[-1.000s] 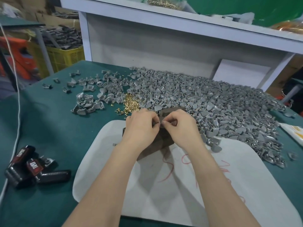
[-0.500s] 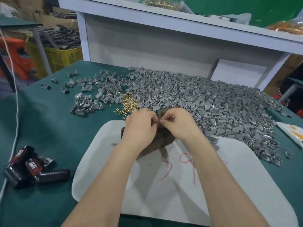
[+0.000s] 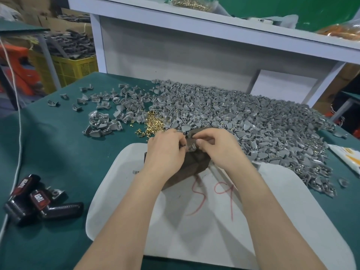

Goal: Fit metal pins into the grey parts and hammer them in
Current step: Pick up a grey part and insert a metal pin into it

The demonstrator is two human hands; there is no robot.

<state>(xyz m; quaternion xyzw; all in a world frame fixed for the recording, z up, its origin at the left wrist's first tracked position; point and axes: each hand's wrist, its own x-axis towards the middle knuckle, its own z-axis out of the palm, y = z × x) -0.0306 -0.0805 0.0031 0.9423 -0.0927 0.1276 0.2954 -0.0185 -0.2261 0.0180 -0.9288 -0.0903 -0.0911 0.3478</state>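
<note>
Head view. Dial centred on the dark block, 12 pointing away from the wearer.

- 8 o'clock: a black-and-red power tool [image 3: 39,199] lies on its side on the green table [image 3: 58,156]. A white cable [image 3: 19,121] runs down the table's left edge past it.
- 10 o'clock: I note a scatter of grey parts [image 3: 101,125] on the cloth. Further out, off the table, stands a yellow crate [image 3: 74,69].
- 11 o'clock: a small pile of brass pins [image 3: 153,123] lies just beside the knuckles of the left hand [image 3: 165,152].
- Left hand: fingers curled, thumb and fingertips pinching one grey part [image 3: 191,147] from its left side.
- The part sits at dial centre, over the top of the dark block [image 3: 192,166], between the two hands. I cannot tell whether it touches the block.
- The right hand [image 3: 216,149] has its fingers curled, thumb and forefinger pinching the same part from the right. Whether a pin is between the fingers I cannot tell: too small.
- The block stands at the far edge of a white mat [image 3: 282,221] with red scrawl. The mat runs to 6 o'clock under both forearms.
- 12 through 3 o'clock: a heap of grey parts [image 3: 253,129] covers the table, its near edge reaching the mat.
- 12 o'clock, higher up: a white shelf [image 3: 214,30] carries a clear bag of pins [image 3: 191,3].
- 3 o'clock, at the frame edge: a white-and-orange printed sheet [image 3: 348,155]
</note>
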